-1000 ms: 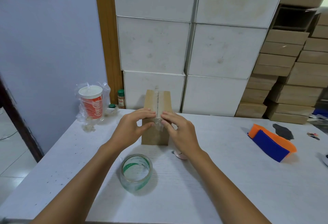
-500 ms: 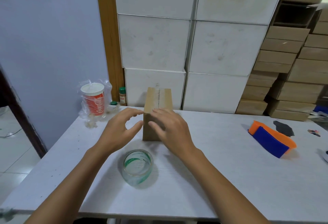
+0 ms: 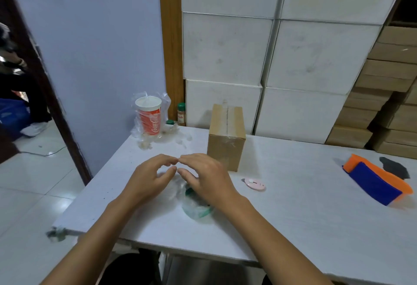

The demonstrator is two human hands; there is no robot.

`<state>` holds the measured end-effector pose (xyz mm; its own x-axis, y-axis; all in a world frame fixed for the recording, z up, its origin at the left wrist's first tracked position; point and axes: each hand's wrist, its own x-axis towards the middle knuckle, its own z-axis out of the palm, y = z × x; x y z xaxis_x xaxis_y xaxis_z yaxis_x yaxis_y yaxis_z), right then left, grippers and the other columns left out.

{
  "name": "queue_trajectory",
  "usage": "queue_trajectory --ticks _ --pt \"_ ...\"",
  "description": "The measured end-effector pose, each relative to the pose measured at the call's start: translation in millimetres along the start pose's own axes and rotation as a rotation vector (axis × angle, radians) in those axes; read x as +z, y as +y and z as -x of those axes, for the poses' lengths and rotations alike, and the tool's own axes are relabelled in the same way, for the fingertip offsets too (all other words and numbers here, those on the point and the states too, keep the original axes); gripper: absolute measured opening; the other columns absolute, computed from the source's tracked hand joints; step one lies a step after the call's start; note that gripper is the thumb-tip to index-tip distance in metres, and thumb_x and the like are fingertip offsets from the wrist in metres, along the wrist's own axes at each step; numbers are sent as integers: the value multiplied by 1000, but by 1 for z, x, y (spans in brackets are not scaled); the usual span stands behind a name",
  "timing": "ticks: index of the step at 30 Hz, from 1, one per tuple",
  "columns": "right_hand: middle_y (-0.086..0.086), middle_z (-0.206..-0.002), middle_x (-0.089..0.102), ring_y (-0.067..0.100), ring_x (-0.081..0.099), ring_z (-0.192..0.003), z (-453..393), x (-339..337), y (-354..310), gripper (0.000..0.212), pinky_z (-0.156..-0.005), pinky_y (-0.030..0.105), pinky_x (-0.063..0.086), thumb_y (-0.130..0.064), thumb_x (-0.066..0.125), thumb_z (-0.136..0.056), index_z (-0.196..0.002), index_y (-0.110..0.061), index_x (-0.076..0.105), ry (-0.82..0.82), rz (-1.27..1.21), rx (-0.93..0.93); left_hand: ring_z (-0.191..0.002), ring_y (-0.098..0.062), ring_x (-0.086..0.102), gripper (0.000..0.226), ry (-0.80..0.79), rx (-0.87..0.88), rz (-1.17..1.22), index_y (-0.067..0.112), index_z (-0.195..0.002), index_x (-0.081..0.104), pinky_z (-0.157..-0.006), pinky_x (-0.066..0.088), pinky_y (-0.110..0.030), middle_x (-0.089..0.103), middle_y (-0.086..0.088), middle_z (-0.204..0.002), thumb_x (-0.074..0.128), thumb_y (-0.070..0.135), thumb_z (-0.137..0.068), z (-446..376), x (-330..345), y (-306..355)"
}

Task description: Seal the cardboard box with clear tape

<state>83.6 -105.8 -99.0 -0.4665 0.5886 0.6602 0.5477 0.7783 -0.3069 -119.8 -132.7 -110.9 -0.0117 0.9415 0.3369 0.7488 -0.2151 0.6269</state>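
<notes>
Your white table (image 3: 293, 217) carries everything. Behind it: stacked white cartons (image 3: 225, 47) and brown cartons (image 3: 392, 70) against the wall. The cardboard box (image 3: 226, 135) stands upright near the table's far edge, clear tape strip running down the top seam and over the front face; neither hand touches it. Orange-and-blue foam pieces (image 3: 376, 181) lie at the far right, with a dark scrap just behind them. A red cola cup (image 3: 149, 115) in a plastic bag sits far left, small spice jar (image 3: 181, 114) beside it. Your left hand (image 3: 149, 181) and right hand (image 3: 203, 178) hover in front of the box, fingers curled, fingertips nearly meeting; both look empty, nothing pinched that I can make out. The tape roll (image 3: 198, 210), clear with green core, lies flat on the table just under your right hand, partly hidden by it and blurred. A small pink cutter (image 3: 253, 183) lies right of that hand, near the box's front corner.
</notes>
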Motion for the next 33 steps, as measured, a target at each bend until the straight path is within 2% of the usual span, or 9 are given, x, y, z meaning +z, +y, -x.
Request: queue_trajectory --ticks 4,8,15,18,23,26,29,31,33 --pt "0 -118 81 22 73 -111 2 12 -5 25 -88 39 61 -28 74 -98 -121 -18 79 -51 -9 29 -107 -8 69 54 -58 -14 -49 27 -124 76 -96 55 -35 72 22 -115 49 55 -88 9 -5 -10" --pt "-1 -120 80 21 71 -115 1 12 -7 25 -91 38 59 -30 72 -100 -121 -19 79 -110 -13 58 -114 -13 69 54 -80 -29 -93 26 -129 75 -96 55 -35 77 10 -125 53 55 -89 14 -4 -19" --pt "-12 -125 77 14 71 -108 -4 11 -10 34 -89 37 56 -48 55 -104 -128 -33 74 -369 36 210 -118 -22 65 53 -114 -43 -236 30 -130 76 -99 52 -43 76 9 -127 55 56 -89 5 6 -23" --pt "-10 -130 74 15 68 -115 -7 7 -12 35 -91 36 54 -41 57 -102 -133 -31 70 -388 14 268 -110 -22 65 56 -122 -58 -244 35 -124 79 -94 52 -46 75 11 -115 45 61 -86 -1 9 -20" --pt "-6 -147 61 18 62 -128 -10 5 -11 64 -98 39 52 -52 62 -93 -151 -29 50 -406 -20 436 -104 -19 63 28 -120 -49 -164 33 -103 79 -93 51 -47 70 15 -104 57 42 -88 -4 13 -19" --pt "-4 -137 65 20 64 -123 -12 5 -12 77 -95 40 54 -55 65 -86 -155 -27 44 -423 -40 548 -104 -18 65 13 -65 -28 -75 26 -103 73 -92 53 -41 71 12 -104 65 25 -93 -5 13 -20" --pt "-7 -111 73 20 69 -108 -16 4 -12 79 -84 37 56 -56 67 -78 -148 -23 50 -464 -46 649 -102 -13 67 9 -24 3 -23 22 -101 72 -90 54 -35 74 11 -104 67 16 -97 -5 11 -19" --pt "-9 -104 75 17 70 -102 -20 4 -13 74 -84 37 59 -57 69 -72 -136 -21 64 -477 -48 692 -104 -10 68 10 -14 -7 -7 22 -103 72 -90 54 -33 74 13 -105 66 15 -98 -4 11 -18" --pt "-9 -101 73 15 70 -97 -25 7 -12 56 -83 37 61 -50 74 -73 -121 -21 75 -480 -51 716 -107 -9 68 14 -26 -24 1 25 -107 71 -91 54 -32 74 15 -108 64 15 -98 -2 12 -17"
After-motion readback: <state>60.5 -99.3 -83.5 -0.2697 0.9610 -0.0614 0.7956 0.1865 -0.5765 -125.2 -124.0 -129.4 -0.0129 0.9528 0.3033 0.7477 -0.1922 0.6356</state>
